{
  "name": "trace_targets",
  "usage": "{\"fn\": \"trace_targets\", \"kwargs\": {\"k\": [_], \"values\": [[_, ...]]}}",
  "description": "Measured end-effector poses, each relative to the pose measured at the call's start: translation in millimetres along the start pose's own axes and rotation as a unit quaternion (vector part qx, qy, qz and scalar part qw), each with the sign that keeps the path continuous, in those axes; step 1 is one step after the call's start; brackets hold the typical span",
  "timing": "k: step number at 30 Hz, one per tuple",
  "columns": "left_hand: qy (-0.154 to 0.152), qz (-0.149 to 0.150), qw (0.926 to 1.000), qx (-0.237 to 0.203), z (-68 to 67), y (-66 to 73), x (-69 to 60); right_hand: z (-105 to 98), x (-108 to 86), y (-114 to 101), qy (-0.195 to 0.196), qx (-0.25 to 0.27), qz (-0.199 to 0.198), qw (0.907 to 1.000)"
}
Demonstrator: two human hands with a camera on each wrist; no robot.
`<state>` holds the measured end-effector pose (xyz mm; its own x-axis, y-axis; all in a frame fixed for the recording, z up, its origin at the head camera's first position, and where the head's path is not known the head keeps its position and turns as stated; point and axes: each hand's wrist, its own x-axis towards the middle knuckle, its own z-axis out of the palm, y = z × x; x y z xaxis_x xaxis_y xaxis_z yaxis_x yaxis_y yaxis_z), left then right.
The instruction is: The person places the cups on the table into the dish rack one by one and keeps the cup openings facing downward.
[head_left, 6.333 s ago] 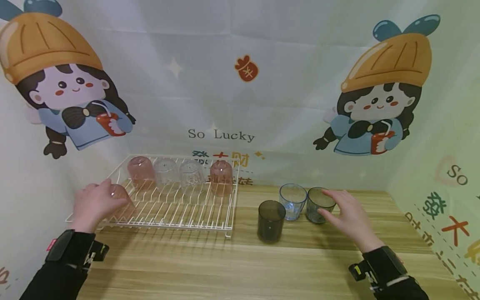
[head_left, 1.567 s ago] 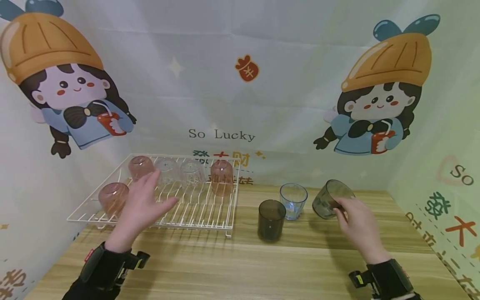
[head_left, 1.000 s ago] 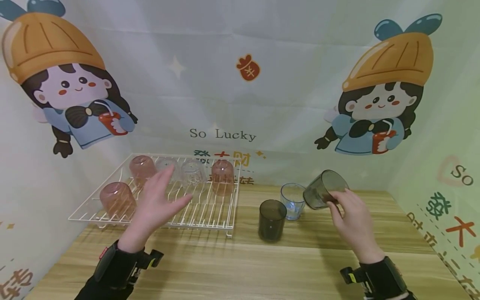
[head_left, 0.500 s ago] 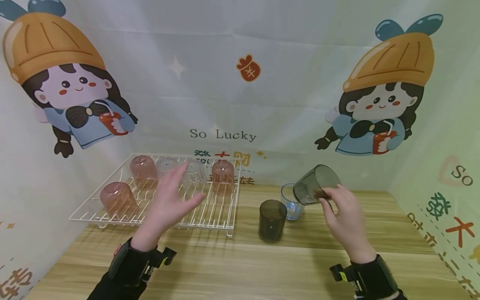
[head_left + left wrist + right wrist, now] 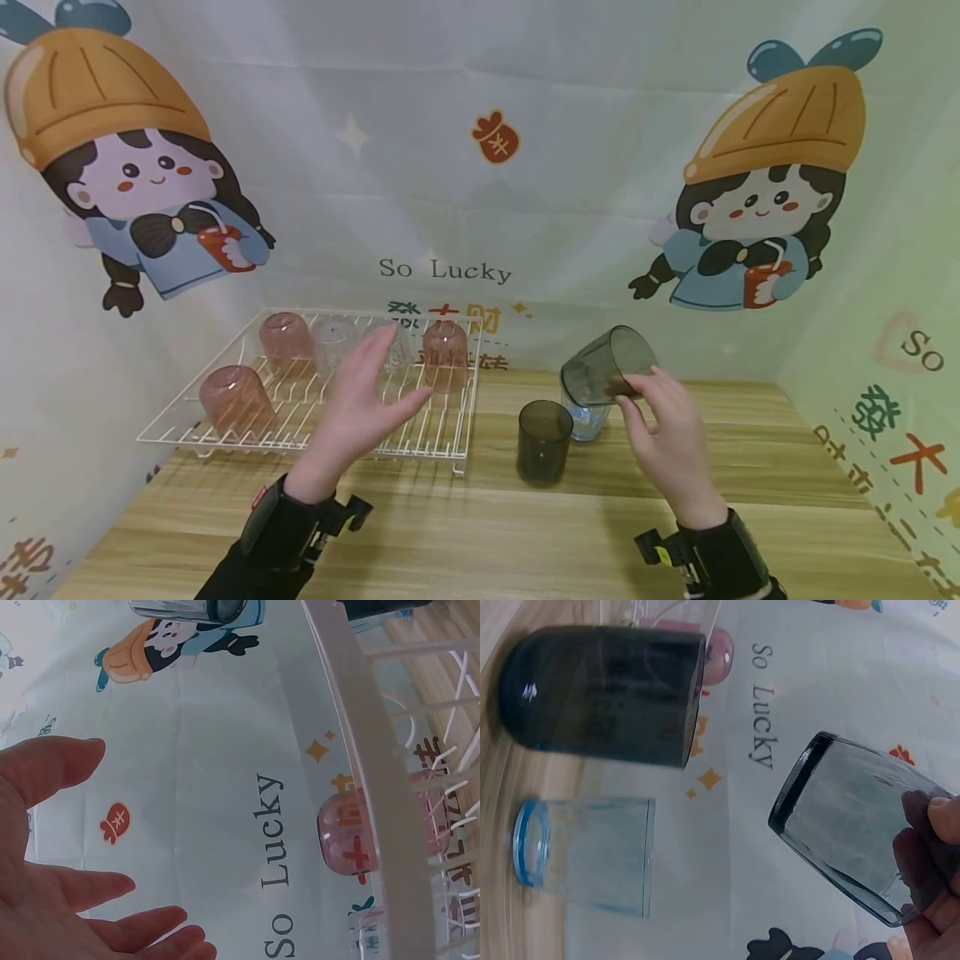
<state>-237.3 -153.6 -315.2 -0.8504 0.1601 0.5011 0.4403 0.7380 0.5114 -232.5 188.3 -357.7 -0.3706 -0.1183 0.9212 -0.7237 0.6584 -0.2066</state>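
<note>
My right hand [image 5: 671, 442] pinches a grey-green glass [image 5: 600, 367] near its rim, held tilted in the air with its mouth towards the hand. In the right wrist view fingers [image 5: 930, 862] show at the rim of that glass [image 5: 855, 817]. Below it on the table stands a blue-rimmed clear glass [image 5: 588, 423], partly covered in the head view. A dark glass [image 5: 543, 442] stands upright to its left. My left hand [image 5: 360, 408] hovers over the right part of the white wire rack [image 5: 375, 454], thumb and fingers spread, holding nothing; the left wrist view shows this hand [image 5: 75, 885] too.
Upside-down on the rack are a pink glass [image 5: 236, 400] at the front left, another pink glass [image 5: 287, 342] behind it, two clear glasses, one of them [image 5: 333, 337] at the back, and a pink one [image 5: 446, 354] at the back right. A printed cloth wall [image 5: 570, 208] stands behind.
The right hand has lifted the grey-green glass off the table and carried it left, tilted. The left hand has let go of the front-left pink glass and moved right across the rack.
</note>
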Motion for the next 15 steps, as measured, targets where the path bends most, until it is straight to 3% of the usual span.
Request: {"fn": "trace_targets", "kwargs": {"k": [9, 15], "values": [[0.004, 0.008, 0.9992, -0.040, 9.0, 8.8, 1.4, 8.6, -0.1, -11.1, 0.017, 0.039, -0.001, 0.9991], [0.009, 0.045, 0.9971, -0.060, 18.5, 15.3, 1.9, 11.8, 0.4, -19.3, 0.034, 0.060, 0.009, 0.9975]]}}
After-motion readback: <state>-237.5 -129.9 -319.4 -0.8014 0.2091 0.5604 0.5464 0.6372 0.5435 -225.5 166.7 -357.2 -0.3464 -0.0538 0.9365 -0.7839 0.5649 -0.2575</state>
